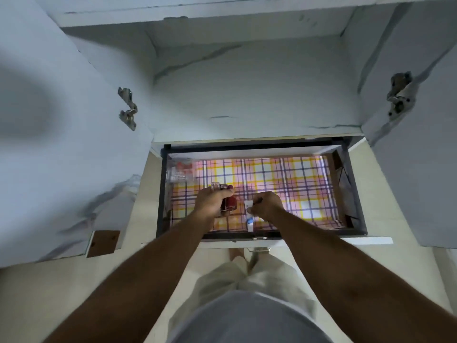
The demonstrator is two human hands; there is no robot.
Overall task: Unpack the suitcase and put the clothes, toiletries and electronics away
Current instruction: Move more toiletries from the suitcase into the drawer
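Two hands: both yours, reaching into the open drawer [356,184].
Right hand [268,205]: fingers curled, pinching the upper end of a white tube [249,217]. Tube long axis runs near-far, blue-marked end toward you, low over the liner.
Left hand [212,200]: wrapped around a dark red bottle [230,202] with a clear part; long axis roughly near-far, exact ends blurred.
Surface: plaid liner [284,181], pink/yellow/purple, covers the drawer floor.
Far left corner: clear packet [180,170] with red items, lying on the liner.
Room: wardrobe doors [61,132] swung open either side, pale marbled finish; cream floor tiles [385,206] below.
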